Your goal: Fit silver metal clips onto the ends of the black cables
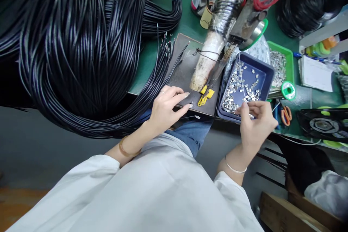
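My left hand (166, 107) is at the front edge of a dark work board (185, 61), thumb and index finger apart. By its thumb tip is a tiny metallic piece, too small to make out. Just below, a small metal connector (197, 117) sticks out past the board edge. My right hand (255, 121) is closed over the near side of a blue tray (268, 72) holding loose metal connectors (230, 92). Thin solder wire (241, 76) runs down into its fingers, and a pale strand shows on its far side. The fingertips are partly hidden.
A big bundle of black cables (81, 43) covers the left, its stripped ends lying on the board. A wrapped hose (209, 54) and yellow clip (206, 97) are mid-board. Right are a green tray (289, 58), solder spool (288, 90), orange-handled scissors (286, 116) and a fan (323, 125).
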A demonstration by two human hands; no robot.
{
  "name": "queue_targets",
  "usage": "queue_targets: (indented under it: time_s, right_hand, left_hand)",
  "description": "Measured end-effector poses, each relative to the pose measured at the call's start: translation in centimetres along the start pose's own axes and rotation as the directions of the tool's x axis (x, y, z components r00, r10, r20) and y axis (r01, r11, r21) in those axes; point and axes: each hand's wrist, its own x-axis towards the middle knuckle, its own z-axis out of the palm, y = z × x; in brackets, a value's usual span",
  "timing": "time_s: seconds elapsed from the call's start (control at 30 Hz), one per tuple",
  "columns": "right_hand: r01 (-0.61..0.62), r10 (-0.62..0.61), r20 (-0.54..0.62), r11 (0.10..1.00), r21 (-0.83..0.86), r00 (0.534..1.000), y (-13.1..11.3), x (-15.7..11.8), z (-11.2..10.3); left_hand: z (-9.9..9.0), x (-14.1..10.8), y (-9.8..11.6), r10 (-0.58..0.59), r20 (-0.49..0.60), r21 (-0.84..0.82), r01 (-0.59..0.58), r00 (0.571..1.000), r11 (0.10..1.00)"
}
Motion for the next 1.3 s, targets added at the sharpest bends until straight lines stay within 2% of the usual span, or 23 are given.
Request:
queue_targets:
  time_s: [0.1,0.2,0.3,0.37,0.4,0.43,0.47,0.5,0.53,0.6,0.67,0.7,0.77,0.87,0.9,0.97,1.03,1.13,1.3]
  right_hand:
    - [0.069,-0.071,-0.003,0.978,-0.197,0.997,2.6,2.4,0.5]
    - [0.208,-0.191,0.102,0.957,-0.204,0.976,3.8,4.5,1.4]
    - [0.242,-0.197,0.207,0.945,-0.222,0.958,4.1,6.1,1.9]
    - [0.215,-0.154,0.247,0.946,-0.244,0.957,4.1,6.8,1.9]
    - [0.195,-0.129,0.261,0.949,-0.249,0.957,4.1,7.1,1.8]
    - [0.177,-0.108,0.268,0.953,-0.247,0.957,4.1,7.2,1.7]
    - [0.163,-0.098,0.260,0.956,-0.245,0.961,4.1,7.2,1.6]
    - [0.157,-0.099,0.235,0.957,-0.242,0.967,3.9,7.0,1.5]
    - [0.155,-0.111,0.190,0.959,-0.236,0.976,3.7,6.7,1.4]
    - [0.155,-0.147,0.052,0.968,-0.197,0.988,2.8,5.5,1.3]
    - [0.116,-0.122,-0.084,0.991,-0.073,0.989,1.4,3.8,1.1]
    - [0.094,-0.093,-0.106,0.995,0.012,0.990,0.6,2.8,1.1]
    - [0.046,-0.035,-0.060,0.978,0.202,0.998,-1.1,0.7,1.2]
    - [-0.011,-0.028,0.084,0.901,0.433,0.996,-3.3,-2.0,2.1]
    - [-0.014,-0.044,0.114,0.885,0.465,0.993,-3.8,-2.8,2.5]
    - [0.028,-0.076,0.087,0.888,0.460,0.993,-4.4,-3.8,3.7]
    - [0.030,-0.091,0.105,0.877,0.479,0.990,-4.5,-4.3,4.7]
    - [-0.033,-0.083,0.184,0.835,0.550,0.980,-4.2,-4.5,5.7]
    - [-0.125,-0.032,0.248,0.799,0.589,0.968,-3.7,-4.5,6.1]
  left_hand:
    - [0.9,-0.3,-0.8,0.065,0.093,0.116,-0.076,0.994,0.990]
    - [1.6,-0.5,-0.8,0.057,0.079,0.100,-0.065,0.995,0.993]
    - [1.3,-0.5,-0.1,0.023,0.052,-0.075,-0.019,0.998,0.997]
    - [0.5,-0.3,0.7,-0.020,0.139,-0.325,0.065,0.990,0.944]
    - [-0.1,-0.2,1.2,-0.032,0.242,-0.470,0.146,0.970,0.870]
    - [-0.6,-0.2,1.8,-0.032,0.380,-0.598,0.272,0.925,0.754]
    - [-1.0,-0.1,2.3,0.010,0.519,-0.681,0.406,0.855,0.610]
    - [-1.2,-0.1,2.7,0.052,0.611,-0.716,0.523,0.790,0.464]
    - [-1.4,0.0,3.0,0.066,0.665,-0.717,0.610,0.744,0.337]
    - [-1.0,0.1,3.3,0.004,0.710,-0.696,0.700,0.704,0.159]
    - [-0.2,0.1,3.0,-0.138,0.707,-0.692,0.719,0.693,0.067]
    - [0.3,0.2,2.8,-0.207,0.692,-0.699,0.713,0.692,0.047]
    - [1.2,0.3,2.4,-0.306,0.649,-0.716,0.696,0.696,0.064]
    - [1.9,0.6,2.1,-0.376,0.541,-0.747,0.636,0.752,0.195]
    - [2.0,0.7,2.1,-0.384,0.499,-0.755,0.608,0.776,0.245]
    - [2.1,0.8,2.2,-0.391,0.426,-0.764,0.556,0.816,0.327]
    - [2.2,0.7,2.4,-0.390,0.381,-0.768,0.522,0.838,0.371]
    - [2.5,0.4,2.4,-0.374,0.322,-0.767,0.472,0.870,0.436]
    - [2.6,-0.2,2.2,-0.290,0.202,-0.600,0.352,0.936,0.718]
